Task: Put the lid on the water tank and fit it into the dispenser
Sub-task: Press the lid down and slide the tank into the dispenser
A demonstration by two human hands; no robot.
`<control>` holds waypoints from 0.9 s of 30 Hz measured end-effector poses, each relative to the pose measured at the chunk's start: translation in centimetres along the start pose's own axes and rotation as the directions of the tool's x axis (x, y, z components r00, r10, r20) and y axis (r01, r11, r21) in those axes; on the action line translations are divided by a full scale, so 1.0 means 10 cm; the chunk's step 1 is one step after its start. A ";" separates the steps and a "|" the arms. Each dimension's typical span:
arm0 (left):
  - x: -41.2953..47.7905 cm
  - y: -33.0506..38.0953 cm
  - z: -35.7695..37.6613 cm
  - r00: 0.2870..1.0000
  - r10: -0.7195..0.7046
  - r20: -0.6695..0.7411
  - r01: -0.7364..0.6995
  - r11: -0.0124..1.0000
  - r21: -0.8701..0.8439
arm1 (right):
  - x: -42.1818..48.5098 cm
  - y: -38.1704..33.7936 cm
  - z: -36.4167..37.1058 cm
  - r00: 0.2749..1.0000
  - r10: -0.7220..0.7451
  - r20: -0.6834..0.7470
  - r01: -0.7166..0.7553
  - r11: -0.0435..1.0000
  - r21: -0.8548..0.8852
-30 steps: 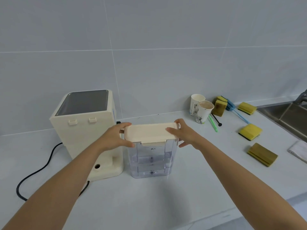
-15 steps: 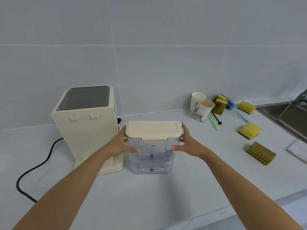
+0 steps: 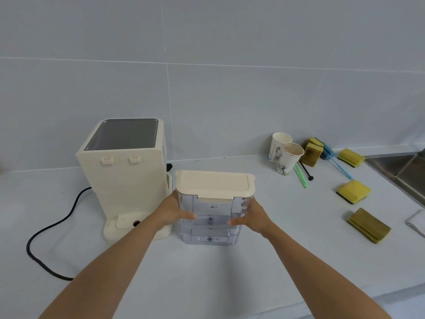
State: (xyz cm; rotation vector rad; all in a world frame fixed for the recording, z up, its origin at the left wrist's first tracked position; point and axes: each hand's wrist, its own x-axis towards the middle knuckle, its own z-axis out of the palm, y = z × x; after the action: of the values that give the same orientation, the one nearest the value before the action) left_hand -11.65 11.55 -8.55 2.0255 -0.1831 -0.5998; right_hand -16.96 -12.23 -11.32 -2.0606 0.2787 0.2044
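Saw lidded water tank clamped between my left hand and right hand; fingers hidden behind tank.

Both hands clasp the lidded water tank.

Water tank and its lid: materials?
Water tank: clear, glossy rigid plastic by the look; inner ribs and fittings show through its walls. Lid: opaque cream plastic, matte, moulded rim with a front tab. Both judged by look only.
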 end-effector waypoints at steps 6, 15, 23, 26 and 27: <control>-0.13 0.02 0.06 0.999 -0.007 -0.054 0.005 0.999 -0.040 | 0.01 -0.03 0.00 0.999 -0.012 0.049 0.013 1.000 -0.022; -0.59 -0.01 -0.40 0.980 -0.077 -0.182 0.069 0.996 -0.051 | 0.00 -0.57 0.16 0.987 -0.102 0.124 0.115 0.988 -0.100; -0.85 -0.05 -1.01 0.958 -0.073 -0.277 0.056 0.996 -0.068 | 0.09 -1.15 0.60 0.978 -0.115 0.176 0.133 0.987 -0.094; -0.88 -0.11 -1.28 0.953 -0.077 -0.294 0.053 0.995 -0.089 | 0.16 -1.34 0.82 0.979 -0.113 0.171 0.128 0.989 -0.079; -0.88 -0.12 -1.35 0.949 -0.078 -0.305 0.054 0.995 -0.087 | 0.19 -1.40 0.88 0.980 -0.113 0.164 0.127 0.989 -0.076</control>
State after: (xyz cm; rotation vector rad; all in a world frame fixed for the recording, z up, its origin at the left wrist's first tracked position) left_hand -12.86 25.90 -1.13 2.0254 0.0938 -0.3189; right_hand -11.46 1.87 -4.37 -2.1246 0.0475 0.3102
